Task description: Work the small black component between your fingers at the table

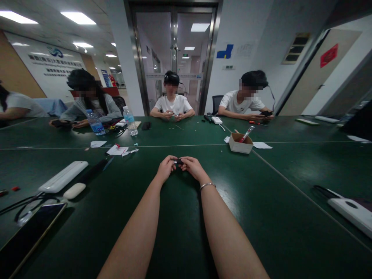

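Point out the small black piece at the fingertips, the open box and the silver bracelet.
Small black piece [179, 161]: head view, on its visible dark middle.
Open box [240, 147]: head view, on its near outer wall.
Silver bracelet [207, 184]: head view, on its band.

From my remote seat I watched the left hand [166, 167] and right hand [193, 167] pinch a small black object [180, 161] between them, above the green table [261, 201]. A shallow box [241, 147] sat farther off to the right, a phone [31, 234] lay near left, and a white-shirted person [173, 104] sat opposite.
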A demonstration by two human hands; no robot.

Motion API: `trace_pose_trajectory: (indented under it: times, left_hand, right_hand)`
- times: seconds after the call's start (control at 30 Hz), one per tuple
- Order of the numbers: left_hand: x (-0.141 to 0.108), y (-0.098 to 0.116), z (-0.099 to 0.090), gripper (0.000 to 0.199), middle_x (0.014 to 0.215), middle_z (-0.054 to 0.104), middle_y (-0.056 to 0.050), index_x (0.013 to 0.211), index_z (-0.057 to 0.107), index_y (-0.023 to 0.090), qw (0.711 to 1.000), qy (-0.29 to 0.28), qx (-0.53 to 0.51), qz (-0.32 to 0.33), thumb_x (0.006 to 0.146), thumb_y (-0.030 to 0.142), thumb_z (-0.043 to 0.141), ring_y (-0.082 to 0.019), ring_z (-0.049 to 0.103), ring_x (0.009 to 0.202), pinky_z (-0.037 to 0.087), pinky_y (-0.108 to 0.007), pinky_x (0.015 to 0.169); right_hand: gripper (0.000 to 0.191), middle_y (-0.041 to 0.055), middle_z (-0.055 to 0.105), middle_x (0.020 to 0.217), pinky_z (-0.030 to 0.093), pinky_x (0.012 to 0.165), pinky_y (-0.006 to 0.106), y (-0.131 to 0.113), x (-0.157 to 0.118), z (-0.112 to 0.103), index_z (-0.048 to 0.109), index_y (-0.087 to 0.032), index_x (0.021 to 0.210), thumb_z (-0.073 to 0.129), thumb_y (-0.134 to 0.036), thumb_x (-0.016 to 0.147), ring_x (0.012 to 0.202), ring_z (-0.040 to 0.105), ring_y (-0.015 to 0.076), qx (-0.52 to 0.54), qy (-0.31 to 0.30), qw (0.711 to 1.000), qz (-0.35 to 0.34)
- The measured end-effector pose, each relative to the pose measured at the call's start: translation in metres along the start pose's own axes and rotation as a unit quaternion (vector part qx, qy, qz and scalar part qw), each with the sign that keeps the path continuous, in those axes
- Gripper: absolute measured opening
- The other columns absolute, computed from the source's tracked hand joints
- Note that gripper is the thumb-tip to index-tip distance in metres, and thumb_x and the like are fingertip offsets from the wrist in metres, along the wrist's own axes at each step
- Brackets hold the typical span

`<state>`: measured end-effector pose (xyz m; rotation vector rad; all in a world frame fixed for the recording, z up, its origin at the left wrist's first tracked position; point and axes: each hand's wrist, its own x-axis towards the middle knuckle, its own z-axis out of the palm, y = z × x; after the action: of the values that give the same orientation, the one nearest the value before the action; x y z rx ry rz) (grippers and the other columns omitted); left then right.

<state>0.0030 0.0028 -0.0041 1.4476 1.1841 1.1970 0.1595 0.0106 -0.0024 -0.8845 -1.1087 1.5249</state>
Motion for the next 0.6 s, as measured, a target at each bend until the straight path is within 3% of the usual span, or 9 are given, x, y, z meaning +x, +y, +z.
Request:
trace_pose_trajectory:
  times: [0.17, 0.33, 0.6]
  left_hand:
    - [0.0006, -0.0009, 0.0019, 0.031, 0.050, 0.049, 0.004, 0.090, 0.060, 0.017, 1.000, 0.009, -0.004, 0.002, 0.083, 0.041, 0.041, -0.008, 0.043, 0.044, 0.032, -0.019, 0.045]
    - [-0.0002, 0.0008, 0.0004, 0.023, 0.066, 0.056, 0.002, 0.093, 0.061, 0.018, 1.000, 0.009, 0.012, 0.000, 0.076, 0.029, 0.048, -0.007, 0.047, 0.051, 0.034, -0.018, 0.046]
    - [0.0001, -0.0026, 0.0007, 0.026, 0.052, 0.052, 0.004, 0.090, 0.058, 0.018, 1.000, 0.008, 0.011, 0.017, 0.083, 0.039, 0.045, -0.008, 0.045, 0.045, 0.034, -0.018, 0.046]
  right_hand:
    - [0.021, 0.0060, 0.066, 0.063, 0.045, 0.048, 0.020, 0.0002, 0.0009, -0.0001, 0.068, -0.011, 0.084, 0.072, -0.025, 0.069, 0.052, 0.056, 0.0093, -0.002, -0.001, 1.000, 0.003]
    - [0.020, 0.0060, 0.066, 0.064, 0.045, 0.048, 0.019, 0.0001, 0.0013, -0.0001, 0.068, -0.011, 0.083, 0.072, -0.024, 0.069, 0.053, 0.056, 0.0088, 0.001, 0.002, 1.000, 0.004]
    - [0.021, 0.0063, 0.066, 0.063, 0.044, 0.047, 0.019, -0.0007, 0.0001, 0.0007, 0.068, -0.011, 0.086, 0.071, -0.024, 0.070, 0.053, 0.057, 0.0095, 0.006, 0.009, 1.000, 0.011]
